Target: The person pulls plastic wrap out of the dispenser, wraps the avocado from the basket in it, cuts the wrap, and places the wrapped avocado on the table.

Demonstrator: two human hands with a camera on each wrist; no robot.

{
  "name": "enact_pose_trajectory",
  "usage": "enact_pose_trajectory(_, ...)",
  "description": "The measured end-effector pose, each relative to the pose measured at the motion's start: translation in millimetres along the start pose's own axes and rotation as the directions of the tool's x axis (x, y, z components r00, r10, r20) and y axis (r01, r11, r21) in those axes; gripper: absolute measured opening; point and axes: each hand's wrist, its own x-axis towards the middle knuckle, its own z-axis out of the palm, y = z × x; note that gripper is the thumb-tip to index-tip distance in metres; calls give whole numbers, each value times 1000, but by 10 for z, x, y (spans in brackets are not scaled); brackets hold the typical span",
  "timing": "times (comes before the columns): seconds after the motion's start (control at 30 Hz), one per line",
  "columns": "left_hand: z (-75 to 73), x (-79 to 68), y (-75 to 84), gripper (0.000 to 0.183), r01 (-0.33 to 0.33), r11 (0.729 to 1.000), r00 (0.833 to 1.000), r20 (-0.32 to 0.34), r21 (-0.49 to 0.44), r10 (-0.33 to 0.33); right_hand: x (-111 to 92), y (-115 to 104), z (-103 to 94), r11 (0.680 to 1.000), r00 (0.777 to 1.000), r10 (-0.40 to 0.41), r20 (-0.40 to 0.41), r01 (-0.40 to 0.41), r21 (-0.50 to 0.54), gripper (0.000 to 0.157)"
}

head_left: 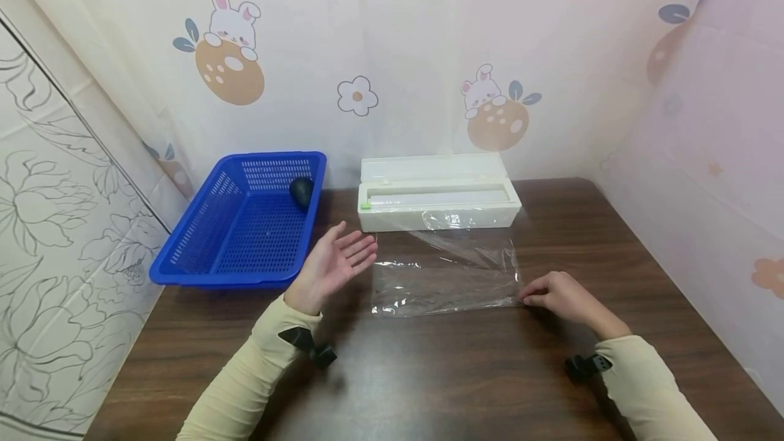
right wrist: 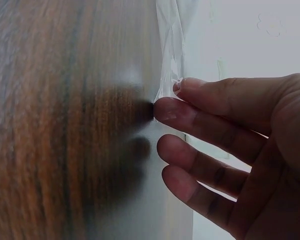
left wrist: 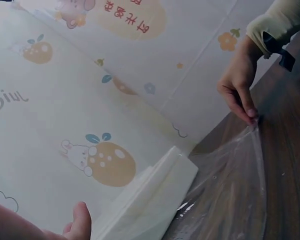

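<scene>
A sheet of clear plastic wrap stretches over the table from a white wrap dispenser box, whose lid stands raised at the back. My right hand pinches the sheet's near right corner between thumb and index finger; the right wrist view shows the film gathered at those fingertips. My left hand is held palm up with straight fingers, holding nothing, its fingertips right at the sheet's left edge. In the left wrist view, only part of the left hand shows, beside the box.
A blue plastic basket stands at the left of the brown wooden table, close to the left hand. A dark avocado-like fruit lies inside against its right wall. Printed curtains border the table behind and at both sides.
</scene>
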Motion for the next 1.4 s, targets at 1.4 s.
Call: enact_pose_trajectory(1.4, 36, 72, 918, 58, -58, 998, 996, -65, -29, 56, 2, -8, 3, 999, 999, 32, 15, -32, -1, 7)
